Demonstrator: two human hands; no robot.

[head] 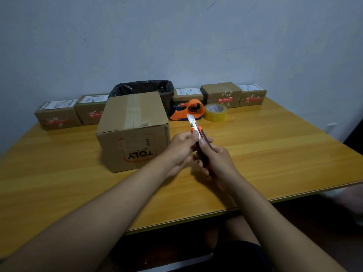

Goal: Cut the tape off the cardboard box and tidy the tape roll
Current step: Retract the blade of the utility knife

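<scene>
The knife [198, 138], held above the table [275, 154] just right of the box [133, 130], runs along its length toward 11 o'clock, blade out, the right hand [218, 161] gripping its handle and the left hand [181, 148] pinching near the blade, both forearms outstretched.

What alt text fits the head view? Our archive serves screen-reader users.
Both hands, left hand and right hand, hold an orange utility knife, blade out, above a wooden table beside a taped cardboard box.
</scene>
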